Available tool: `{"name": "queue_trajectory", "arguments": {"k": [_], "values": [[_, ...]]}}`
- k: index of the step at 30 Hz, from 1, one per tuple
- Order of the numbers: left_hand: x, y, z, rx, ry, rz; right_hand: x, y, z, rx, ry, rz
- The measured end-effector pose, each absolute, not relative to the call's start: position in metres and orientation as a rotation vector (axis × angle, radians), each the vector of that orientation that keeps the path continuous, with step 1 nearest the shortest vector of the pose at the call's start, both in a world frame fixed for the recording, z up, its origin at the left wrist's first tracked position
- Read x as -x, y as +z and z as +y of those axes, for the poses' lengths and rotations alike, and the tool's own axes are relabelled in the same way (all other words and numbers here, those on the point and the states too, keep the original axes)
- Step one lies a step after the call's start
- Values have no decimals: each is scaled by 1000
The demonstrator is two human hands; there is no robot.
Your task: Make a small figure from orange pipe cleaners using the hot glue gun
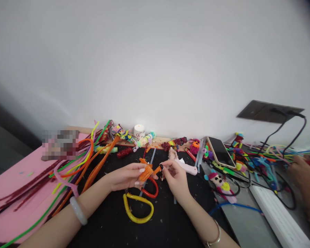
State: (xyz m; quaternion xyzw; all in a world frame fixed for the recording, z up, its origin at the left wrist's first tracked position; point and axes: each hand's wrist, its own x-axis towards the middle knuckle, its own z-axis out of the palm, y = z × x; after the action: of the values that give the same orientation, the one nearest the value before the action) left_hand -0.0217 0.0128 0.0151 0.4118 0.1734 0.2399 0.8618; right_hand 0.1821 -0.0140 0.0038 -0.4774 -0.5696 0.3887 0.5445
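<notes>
My left hand (130, 177) pinches a small orange pipe-cleaner piece (145, 172), wound into a thick bundle, between thumb and fingers. An orange strand (157, 170) sticks out of it to the right. My right hand (174, 177) has its thumb and fingertips closed on the end of that strand. Scissors with one red and one yellow handle (138, 220) lie on the black mat (113, 227) just below both hands; their blades are hidden. Beyond my right hand lies a pale pink tool handle (188, 168).
Loose pipe cleaners (88, 175) spread over the pink board (7, 193) at left. Along the wall stand a paper cup (139, 132) and several pipe-cleaner figures. To the right lie a phone (221, 151), a pipe-cleaner doll (223, 186), a white power strip (279, 215) and cables. Another person's hand (301, 175) is at far right.
</notes>
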Motion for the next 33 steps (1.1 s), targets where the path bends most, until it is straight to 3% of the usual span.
{"name": "queue_trajectory", "arguments": {"k": [13, 17, 25, 33], "values": [[24, 4, 16, -792, 513, 441, -175, 3, -18, 1072, 1258, -1407], [24, 3, 16, -792, 528, 438, -177, 0, -18, 1105, 1196, -1371], [24, 8, 16, -758, 577, 449, -194, 0, -7, 1203, 745, -1223], [17, 8, 19, -682, 715, 567, -187, 3, -10, 1162, 801, -1305]]}}
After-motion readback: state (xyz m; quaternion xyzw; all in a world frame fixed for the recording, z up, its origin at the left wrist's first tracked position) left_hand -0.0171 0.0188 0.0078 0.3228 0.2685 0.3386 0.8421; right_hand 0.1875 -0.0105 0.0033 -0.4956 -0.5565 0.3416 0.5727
